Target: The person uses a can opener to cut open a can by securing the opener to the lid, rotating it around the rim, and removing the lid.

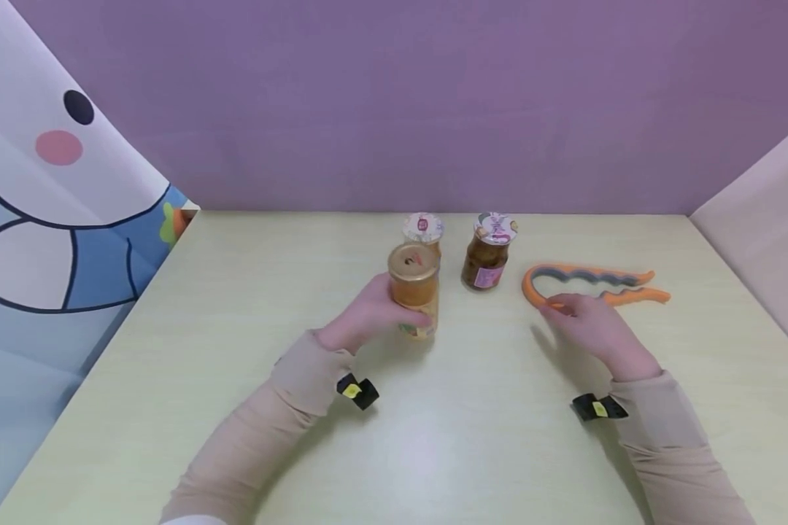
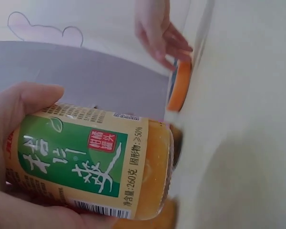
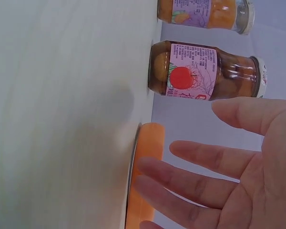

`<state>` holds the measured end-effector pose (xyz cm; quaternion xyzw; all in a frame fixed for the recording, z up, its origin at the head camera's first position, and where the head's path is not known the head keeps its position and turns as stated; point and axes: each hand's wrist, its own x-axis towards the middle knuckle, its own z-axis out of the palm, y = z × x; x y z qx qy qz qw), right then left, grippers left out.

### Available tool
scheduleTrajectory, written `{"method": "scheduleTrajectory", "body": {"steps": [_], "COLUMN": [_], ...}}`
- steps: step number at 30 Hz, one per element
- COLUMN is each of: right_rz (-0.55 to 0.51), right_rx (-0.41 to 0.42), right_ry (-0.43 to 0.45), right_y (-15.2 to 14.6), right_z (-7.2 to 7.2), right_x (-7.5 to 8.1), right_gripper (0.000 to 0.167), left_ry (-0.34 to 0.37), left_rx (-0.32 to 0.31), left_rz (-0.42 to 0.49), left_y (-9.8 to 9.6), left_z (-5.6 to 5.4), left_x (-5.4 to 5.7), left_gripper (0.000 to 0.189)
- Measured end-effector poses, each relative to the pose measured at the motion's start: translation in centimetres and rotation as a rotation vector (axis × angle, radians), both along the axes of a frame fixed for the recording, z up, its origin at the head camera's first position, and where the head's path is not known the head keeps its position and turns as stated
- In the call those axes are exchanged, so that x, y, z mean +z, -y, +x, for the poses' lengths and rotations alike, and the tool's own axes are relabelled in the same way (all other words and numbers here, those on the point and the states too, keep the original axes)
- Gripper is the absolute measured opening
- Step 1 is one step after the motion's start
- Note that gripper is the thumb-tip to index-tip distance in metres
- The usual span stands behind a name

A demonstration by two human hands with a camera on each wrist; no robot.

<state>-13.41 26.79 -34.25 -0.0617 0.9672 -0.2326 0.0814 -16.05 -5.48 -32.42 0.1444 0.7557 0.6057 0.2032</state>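
Note:
My left hand [image 1: 374, 312] grips a glass jar of orange fruit [image 1: 414, 292] with a gold lid; its green and cream label faces the left wrist view. The jar is held above the table, its base tilted toward the surface. At the right, an orange jar opener [image 1: 587, 275] with wavy grey inner edges lies on the table. Over its rounded end is my right hand [image 1: 591, 326]. In the right wrist view the fingers [image 3: 200, 186] are extended beside the orange band, fingertips right at it, and the thumb stands apart.
Behind the held jar stands another jar [image 1: 423, 230] with a white patterned lid, partly hidden. A dark brown fruit jar [image 1: 487, 255] with a pink label stands between it and the opener. A purple backdrop [image 1: 433, 109] rises along the table's far edge.

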Motion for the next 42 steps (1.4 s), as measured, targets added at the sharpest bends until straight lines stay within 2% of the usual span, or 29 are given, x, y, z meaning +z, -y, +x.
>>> {"method": "scheduleTrajectory", "body": {"steps": [5,9,12,18,25,33,42], "right_rz": [0.001,-0.002,-0.001,0.004,0.000,-0.001,0.008], "right_rx": [0.006,0.012,0.013,0.014,0.019,0.011,0.034], "right_ry": [0.002,-0.005,-0.003,0.004,0.015,0.059,0.061], "right_y": [-0.1,-0.2,-0.1,-0.2,-0.3,-0.4,-0.6], "right_z": [-0.1,-0.2,-0.2,-0.2,-0.3,-0.3,-0.8], "right_x": [-0.1,-0.1,-0.1,-0.4,-0.4,0.2,0.0], "right_gripper": [0.052,0.051,0.050,0.049,0.051,0.056,0.054], "left_ry": [0.006,0.010,0.013,0.001,-0.021,-0.050,-0.031], "left_rx": [-0.039,-0.042,-0.034,-0.067,-0.095,-0.196,-0.208], "left_rz": [-0.006,-0.009,-0.036,-0.065,-0.055,-0.132,-0.126], "left_y": [-1.4,-2.1,-2.4,-2.5,-2.2,-1.7,-1.5], "left_z": [0.3,0.5,0.5,0.4,-0.5,-1.8,-2.1], "left_x": [-0.8,-1.1,-1.5,-2.3,-2.7,-3.0,-3.2], "left_gripper": [0.058,0.062,0.064,0.066,0.068,0.065,0.064]}}
